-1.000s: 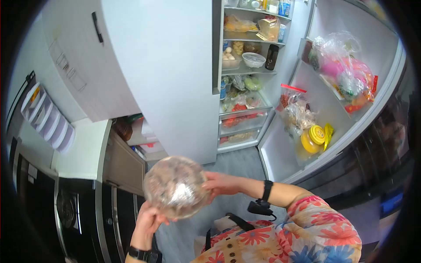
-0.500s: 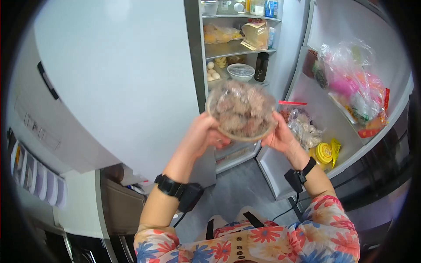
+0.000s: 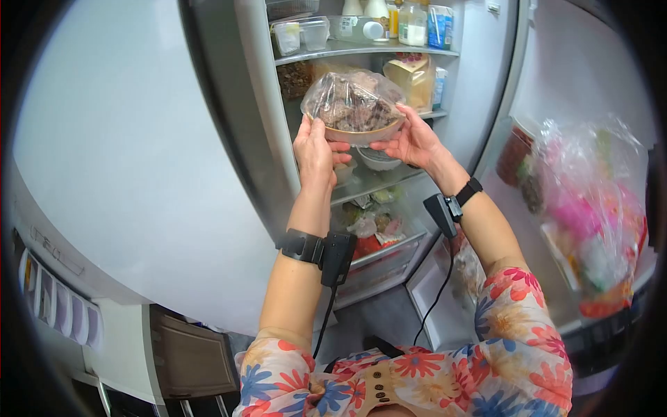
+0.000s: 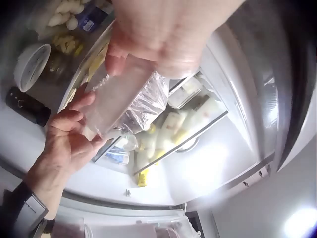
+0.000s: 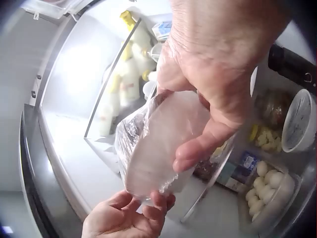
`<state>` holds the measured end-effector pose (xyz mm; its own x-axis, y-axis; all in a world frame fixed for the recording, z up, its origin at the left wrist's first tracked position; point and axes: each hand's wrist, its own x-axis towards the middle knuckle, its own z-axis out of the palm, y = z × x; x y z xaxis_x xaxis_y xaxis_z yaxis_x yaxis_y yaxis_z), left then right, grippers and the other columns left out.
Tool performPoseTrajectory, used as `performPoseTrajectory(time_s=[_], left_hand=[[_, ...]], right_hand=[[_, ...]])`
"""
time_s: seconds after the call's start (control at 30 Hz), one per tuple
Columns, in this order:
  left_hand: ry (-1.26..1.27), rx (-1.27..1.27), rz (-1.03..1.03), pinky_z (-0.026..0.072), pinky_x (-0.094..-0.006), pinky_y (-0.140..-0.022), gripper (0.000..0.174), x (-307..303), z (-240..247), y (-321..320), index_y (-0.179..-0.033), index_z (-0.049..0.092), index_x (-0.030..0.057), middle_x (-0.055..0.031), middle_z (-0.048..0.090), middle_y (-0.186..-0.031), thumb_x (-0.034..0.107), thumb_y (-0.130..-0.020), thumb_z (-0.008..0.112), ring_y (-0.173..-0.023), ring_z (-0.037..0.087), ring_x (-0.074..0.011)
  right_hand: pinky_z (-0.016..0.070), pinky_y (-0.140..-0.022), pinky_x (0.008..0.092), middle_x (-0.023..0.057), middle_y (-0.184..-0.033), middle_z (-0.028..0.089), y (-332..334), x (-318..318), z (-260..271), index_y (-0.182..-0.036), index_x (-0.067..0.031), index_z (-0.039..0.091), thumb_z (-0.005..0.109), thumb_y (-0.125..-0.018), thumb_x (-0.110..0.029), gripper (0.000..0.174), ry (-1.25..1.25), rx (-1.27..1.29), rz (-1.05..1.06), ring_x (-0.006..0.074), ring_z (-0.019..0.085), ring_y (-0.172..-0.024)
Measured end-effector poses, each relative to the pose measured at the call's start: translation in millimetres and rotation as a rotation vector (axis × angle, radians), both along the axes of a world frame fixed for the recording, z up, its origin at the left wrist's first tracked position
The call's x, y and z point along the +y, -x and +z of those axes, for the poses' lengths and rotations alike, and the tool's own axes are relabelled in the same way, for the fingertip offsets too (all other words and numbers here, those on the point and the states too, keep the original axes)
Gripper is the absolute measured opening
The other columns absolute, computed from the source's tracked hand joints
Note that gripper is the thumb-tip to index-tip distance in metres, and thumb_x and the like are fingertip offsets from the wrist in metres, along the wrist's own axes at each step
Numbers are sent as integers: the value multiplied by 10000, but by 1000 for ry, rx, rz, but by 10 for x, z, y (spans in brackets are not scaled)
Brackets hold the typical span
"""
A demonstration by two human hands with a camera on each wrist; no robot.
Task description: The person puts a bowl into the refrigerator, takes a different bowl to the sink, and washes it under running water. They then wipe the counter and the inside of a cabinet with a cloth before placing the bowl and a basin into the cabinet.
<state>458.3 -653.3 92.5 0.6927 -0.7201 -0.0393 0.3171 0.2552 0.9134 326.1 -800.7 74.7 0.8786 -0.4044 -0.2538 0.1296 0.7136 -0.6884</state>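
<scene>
A pale bowl [image 3: 368, 137] heaped with brownish-grey chunks under clear plastic wrap [image 3: 347, 87] is held up in front of the open fridge's shelves. My left hand [image 3: 314, 156] grips its left side, thumb up by the rim. On the opposite side my right hand [image 3: 417, 144] holds it, thumb near the rim and fingers beneath. Both wrist views show the bowl's smooth underside [image 5: 166, 144] between the two hands. In the head view the bowl overlaps the shelf with the beige packet [image 3: 408, 80].
Above, a fridge shelf [image 3: 361, 48] carries bottles, a clear tub [image 3: 302, 33] and a blue carton [image 3: 440, 28]. Below stand a white covered bowl [image 3: 379, 160] and eggs [image 5: 265, 191]. The open door [image 3: 556, 76] at right holds bulging plastic bags [image 3: 590, 208]. A tall white panel [image 3: 125, 139] rises at left.
The bowl has gone from low beside the counter up and across to the fridge shelves, still in both hands. It now tilts less toward the camera. The head view has moved closer to the fridge.
</scene>
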Motion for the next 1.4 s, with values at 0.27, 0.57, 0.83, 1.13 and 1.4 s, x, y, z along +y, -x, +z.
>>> performPoseTrajectory(time_s=[0.27,0.57,0.83,1.13,1.4], left_hand=[[-115,10,207,437,-242,-326,365,35,-14,-245,-1209,392,30,-120,556,-850,229,-909,330,-465,541,-168],[-170,41,276,427,-250,-319,389,56,-49,-382,-1239,341,9,-179,551,-948,192,-895,336,-476,575,-221],[-227,1,274,485,-263,-406,448,69,-20,-470,-1284,260,-51,-220,520,-1003,146,-890,338,-537,594,-249],[-143,36,348,470,-248,-540,448,-4,-100,-458,-1246,370,-39,-134,533,-968,71,-814,417,-685,512,-132],[-92,-226,331,439,-277,-738,530,-24,-207,-242,-1258,334,-75,-170,527,-1059,18,-744,427,-835,536,-194]], right_hand=[[554,-504,317,251,-1122,479,-434,-28,0,-1257,9,251,407,-862,-419,603,6,46,127,396,591,-848],[553,-498,332,266,-1122,471,-651,-95,71,-1261,39,227,348,-903,-357,547,170,194,180,391,600,-827],[544,-543,349,322,-1026,502,-811,12,3,-1242,76,229,285,-929,-372,549,180,168,76,386,599,-838],[546,-581,346,338,-1001,518,-960,235,157,-1254,46,221,243,-935,-375,528,161,234,43,383,593,-864],[543,-563,369,315,-1001,513,-860,389,110,-1264,10,205,270,-933,-359,501,116,192,-1,382,593,-864]])
